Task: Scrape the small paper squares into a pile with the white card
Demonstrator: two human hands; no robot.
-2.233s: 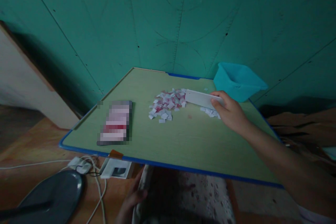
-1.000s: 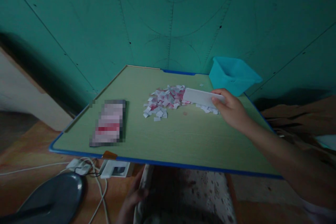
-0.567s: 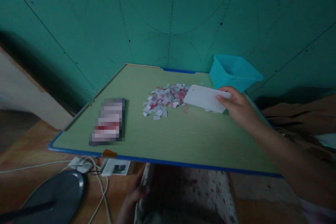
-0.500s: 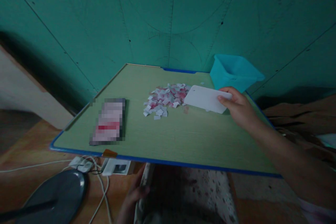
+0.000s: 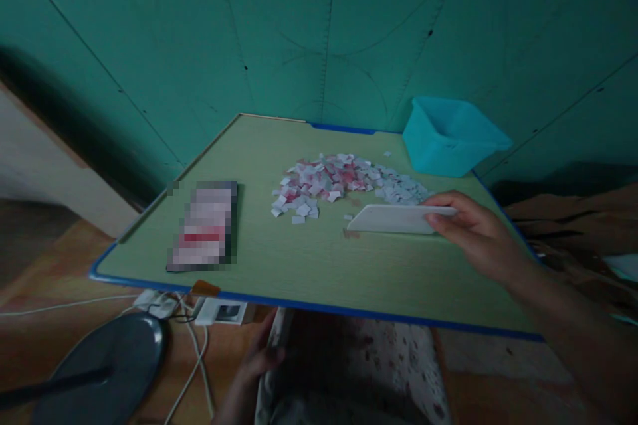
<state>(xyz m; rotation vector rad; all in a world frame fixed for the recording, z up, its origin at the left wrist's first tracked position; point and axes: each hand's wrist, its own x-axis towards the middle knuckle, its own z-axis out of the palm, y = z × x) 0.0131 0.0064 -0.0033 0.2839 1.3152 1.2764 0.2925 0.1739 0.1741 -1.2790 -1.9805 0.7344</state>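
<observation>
The person's right hand (image 5: 478, 236) is gripping a flat white plastic scraper card (image 5: 393, 219), fingers clamped on its right end, holding it low over the pale green, blue-edged surface (image 5: 299, 259), just in front of a scattered heap of small white and pink paper squares (image 5: 339, 180). The left hand (image 5: 259, 362) is resting below the surface edge on patterned cloth, fingers curled.

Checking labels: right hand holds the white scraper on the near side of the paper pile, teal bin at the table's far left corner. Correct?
Not quite. The head view shows the teal bin at the far right corner of the table, not the left. The right hand does hold the white scraper on the near side of the paper pile.
</observation>
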